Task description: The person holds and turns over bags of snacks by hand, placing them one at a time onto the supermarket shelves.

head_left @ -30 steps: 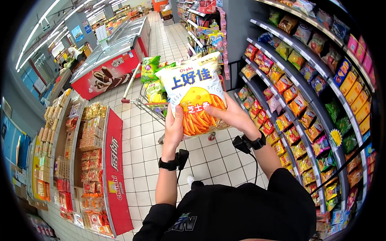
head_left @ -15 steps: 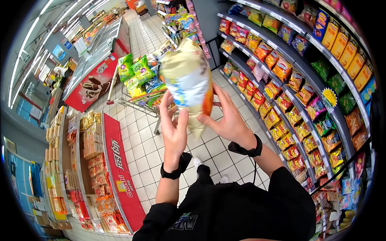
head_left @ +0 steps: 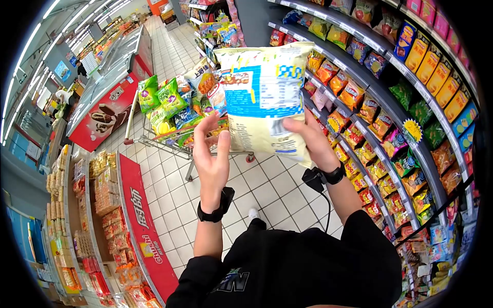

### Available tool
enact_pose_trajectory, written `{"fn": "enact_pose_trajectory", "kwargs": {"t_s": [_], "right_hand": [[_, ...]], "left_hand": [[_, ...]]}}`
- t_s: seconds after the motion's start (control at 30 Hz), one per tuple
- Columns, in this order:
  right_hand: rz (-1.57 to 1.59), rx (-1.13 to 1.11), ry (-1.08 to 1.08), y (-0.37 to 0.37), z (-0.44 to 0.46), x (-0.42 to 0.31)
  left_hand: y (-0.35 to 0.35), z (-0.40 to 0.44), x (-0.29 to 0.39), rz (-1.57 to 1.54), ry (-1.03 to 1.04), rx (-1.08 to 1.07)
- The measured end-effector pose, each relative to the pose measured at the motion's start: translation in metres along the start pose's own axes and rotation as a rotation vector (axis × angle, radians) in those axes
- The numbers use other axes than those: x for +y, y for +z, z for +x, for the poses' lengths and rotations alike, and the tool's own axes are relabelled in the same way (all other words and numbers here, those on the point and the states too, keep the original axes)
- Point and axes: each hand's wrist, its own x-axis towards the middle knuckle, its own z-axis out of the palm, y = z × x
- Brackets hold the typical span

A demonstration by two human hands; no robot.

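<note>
A cream snack bag point(head_left: 264, 102) is upright in front of me, its back with a blue panel, printed text and a barcode facing me. My right hand point(head_left: 310, 138) grips its lower right side, thumb over the barcode area. Just left of the bag, my left hand point(head_left: 211, 156) is open with fingers apart, not visibly gripping it. Behind them stands a shopping cart point(head_left: 134, 139) filled with snack bags, among them a green bag point(head_left: 171, 97).
Curved shelves of packaged snacks point(head_left: 380, 138) run along the right. A red-sided display rack point(head_left: 141, 220) stands at the left. Beyond the cart is a red freezer chest point(head_left: 100, 115). Tiled floor point(head_left: 241, 190) shows below my hands.
The bag has turned from its front to its back. My left hand has come off it and opened. The view has shifted, with more of the cart's contents showing.
</note>
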Motion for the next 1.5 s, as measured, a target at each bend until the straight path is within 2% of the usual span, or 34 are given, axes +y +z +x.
{"fn": "enact_pose_trajectory", "kwargs": {"t_s": [0.07, 0.17, 0.23, 0.3, 0.47, 0.53, 0.6, 0.7, 0.97, 1.2, 1.3, 1.33, 1.43, 1.5], "right_hand": [[-0.028, -0.011, 0.020, -0.005, 0.013, 0.003], [-0.018, -0.171, 0.087, 0.002, 0.035, 0.006], [-0.105, -0.165, 0.152, 0.004, 0.049, 0.009], [-0.136, -0.142, 0.183, 0.011, 0.064, 0.012], [-0.323, -0.158, 0.033, 0.011, 0.101, 0.017], [-0.432, -0.089, 0.023, 0.016, 0.109, 0.018], [-0.485, 0.047, 0.087, 0.020, 0.114, 0.015], [-0.507, 0.081, 0.049, 0.005, 0.122, 0.013], [-0.502, 0.157, 0.053, -0.066, 0.137, -0.006], [-0.369, 0.091, 0.030, -0.165, 0.167, -0.037], [-0.705, 0.260, -0.256, -0.208, 0.180, -0.049], [-0.616, 0.311, -0.329, -0.219, 0.183, -0.053], [-0.474, 0.274, -0.293, -0.246, 0.185, -0.073], [-0.478, 0.064, -0.221, -0.250, 0.185, -0.071]], "left_hand": [[-0.008, 0.015, -0.013, 0.009, 0.008, 0.014], [-0.014, 0.032, -0.024, -0.214, -0.057, -0.093], [-0.021, 0.043, -0.035, -0.374, -0.125, -0.232], [-0.026, 0.054, -0.045, -0.419, -0.144, -0.226], [-0.031, 0.083, -0.075, -0.572, -0.245, -0.226], [-0.027, 0.093, -0.080, -0.531, -0.156, -0.208], [-0.022, 0.101, -0.084, -0.543, -0.165, -0.220], [-0.009, 0.114, -0.095, -0.533, -0.168, -0.249], [0.061, 0.141, -0.119, -0.445, -0.180, -0.311], [0.148, 0.180, -0.123, -0.399, -0.204, -0.320], [0.180, 0.201, -0.126, -0.345, -0.172, -0.260], [0.190, 0.208, -0.127, -0.336, -0.164, -0.264], [0.213, 0.221, -0.136, -0.305, -0.212, -0.121], [0.230, 0.223, -0.139, -0.289, -0.231, -0.110]]}}
